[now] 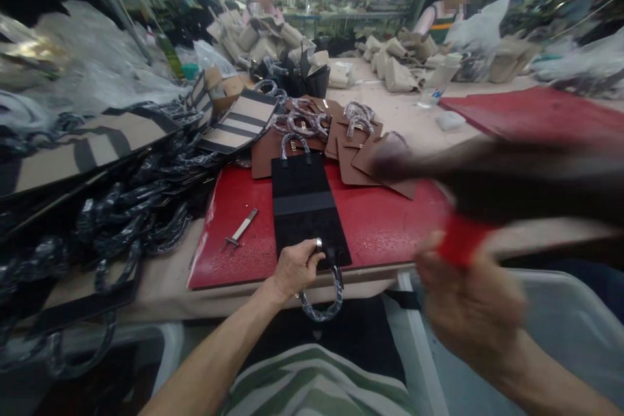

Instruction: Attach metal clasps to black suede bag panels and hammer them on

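Note:
A long black bag panel (305, 198) lies flat on the red mat (390, 221), with a plastic-wrapped handle at each end. My left hand (295, 268) is closed at the panel's near end, pinching a small silvery metal piece (318, 244) beside the base of the near handle (322, 315). That handle hangs over the table's edge. Raised on the right, my right hand (470, 302) is wrapped round the red grip of a hammer-like tool (517, 182); its dark head is smeared by motion. A metal caliper-like tool (242, 229) rests on the mat, left of the panel.
Brown panels (358, 159) with wrapped handles lie behind the black one. Wrapped black handles and striped panels (241, 120) pile up at the left. A plastic bin (560, 318) stands at the lower right, another (168, 351) at the lower left. Two people are across the table.

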Demonstrator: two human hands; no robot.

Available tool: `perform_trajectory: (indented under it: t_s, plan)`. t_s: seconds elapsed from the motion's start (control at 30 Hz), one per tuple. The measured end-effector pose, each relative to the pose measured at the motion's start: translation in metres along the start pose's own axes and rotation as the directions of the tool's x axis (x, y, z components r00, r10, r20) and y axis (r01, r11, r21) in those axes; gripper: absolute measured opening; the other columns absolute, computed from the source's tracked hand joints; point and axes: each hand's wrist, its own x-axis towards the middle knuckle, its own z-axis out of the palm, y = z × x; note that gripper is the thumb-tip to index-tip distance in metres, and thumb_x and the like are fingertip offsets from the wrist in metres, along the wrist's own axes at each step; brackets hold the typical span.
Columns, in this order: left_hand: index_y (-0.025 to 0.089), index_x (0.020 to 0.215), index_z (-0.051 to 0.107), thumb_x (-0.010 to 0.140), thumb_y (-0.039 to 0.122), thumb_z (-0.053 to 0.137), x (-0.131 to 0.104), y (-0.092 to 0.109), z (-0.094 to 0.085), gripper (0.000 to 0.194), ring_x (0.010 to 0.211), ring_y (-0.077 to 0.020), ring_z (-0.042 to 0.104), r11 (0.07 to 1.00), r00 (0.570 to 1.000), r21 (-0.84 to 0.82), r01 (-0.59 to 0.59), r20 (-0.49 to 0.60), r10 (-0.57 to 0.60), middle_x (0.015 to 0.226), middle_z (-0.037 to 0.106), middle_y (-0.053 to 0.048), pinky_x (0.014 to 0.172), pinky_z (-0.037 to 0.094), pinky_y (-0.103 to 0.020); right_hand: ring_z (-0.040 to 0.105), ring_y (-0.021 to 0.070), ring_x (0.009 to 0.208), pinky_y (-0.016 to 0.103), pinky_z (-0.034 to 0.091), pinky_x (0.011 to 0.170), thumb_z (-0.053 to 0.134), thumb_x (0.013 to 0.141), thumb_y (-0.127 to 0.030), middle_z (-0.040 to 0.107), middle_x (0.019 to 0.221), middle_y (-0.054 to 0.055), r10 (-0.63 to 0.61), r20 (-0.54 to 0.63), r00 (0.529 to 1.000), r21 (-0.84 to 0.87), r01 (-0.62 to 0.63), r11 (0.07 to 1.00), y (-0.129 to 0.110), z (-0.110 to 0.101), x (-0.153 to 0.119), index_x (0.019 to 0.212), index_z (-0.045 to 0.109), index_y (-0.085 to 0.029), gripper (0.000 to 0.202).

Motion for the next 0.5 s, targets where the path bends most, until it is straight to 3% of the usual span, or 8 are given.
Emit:
perform_trajectory:
  t_s: [0.1, 0.2, 0.37, 0.43, 0.5]
  plan:
    - [0.02, 0.097, 0.062, 0.091, 0.018, 0.056, 0.0, 0.0, 0.0, 0.009, 0.073, -0.017, 0.069, 1.0, 1.0, -0.005, -0.018, 0.017, 0.019, 0.081, 0.069, -0.004, 0.068, 0.054, -0.025, 0.043, 0.0153, 0.042, 0.031, 0.017, 0.049, 0.037, 0.099, -0.039, 0.054, 0.055, 0.001, -0.016, 0.289, 0.957, -0.107, 0.049, 0.993, 0.016, 0.019, -0.011, 0.075, 0.048, -0.023, 0.03]
    - [0.02, 0.094, 0.061, 0.092, 0.019, 0.055, 0.0, 0.0, 0.0, 0.006, 0.071, -0.0159, 0.067, 1.0, 1.0, -0.009, -0.01, 0.006, 0.01, 0.079, 0.068, -0.003, 0.066, 0.053, -0.024, 0.05, 0.0167, 0.051, 0.029, 0.023, 0.052, 0.036, 0.1, -0.04, 0.059, 0.063, 0.002, 0.125, 0.464, 0.877, -0.161, -0.055, 0.985, 0.041, 0.028, -0.008, 0.08, 0.05, -0.022, 0.03]
    - [0.02, 0.096, 0.061, 0.093, 0.021, 0.057, 0.0, -0.002, -0.003, 0.006, 0.072, -0.0161, 0.068, 1.0, 1.0, -0.022, -0.015, 0.014, 0.016, 0.081, 0.069, -0.003, 0.068, 0.053, -0.025, 0.056, 0.0176, 0.061, 0.027, 0.036, 0.057, 0.036, 0.101, -0.035, 0.06, 0.067, 0.003, 0.29, 0.494, 0.82, -0.193, -0.222, 0.956, 0.086, 0.063, 0.008, 0.077, 0.054, -0.02, 0.034]
    - [0.02, 0.098, 0.062, 0.093, 0.022, 0.058, 0.001, -0.003, -0.004, 0.007, 0.074, -0.0159, 0.068, 0.999, 1.0, -0.039, -0.001, 0.031, 0.002, 0.084, 0.07, -0.003, 0.069, 0.054, -0.025, 0.061, 0.0218, 0.075, 0.03, 0.042, 0.066, 0.039, 0.099, -0.029, 0.065, 0.082, 0.009, 0.334, 0.426, 0.841, -0.265, -0.237, 0.935, 0.094, 0.084, 0.012, 0.092, 0.061, -0.015, 0.026]
    - [0.02, 0.099, 0.062, 0.092, 0.022, 0.059, 0.0, -0.004, -0.007, 0.008, 0.075, -0.0157, 0.068, 0.998, 0.999, -0.053, 0.014, 0.047, -0.012, 0.086, 0.07, -0.003, 0.071, 0.054, -0.025, 0.059, 0.0292, 0.102, 0.038, 0.044, 0.084, 0.043, 0.098, -0.027, 0.063, 0.114, 0.019, 0.268, 0.315, 0.911, -0.287, -0.178, 0.941, 0.09, 0.103, 0.014, 0.116, 0.06, -0.011, 0.03]
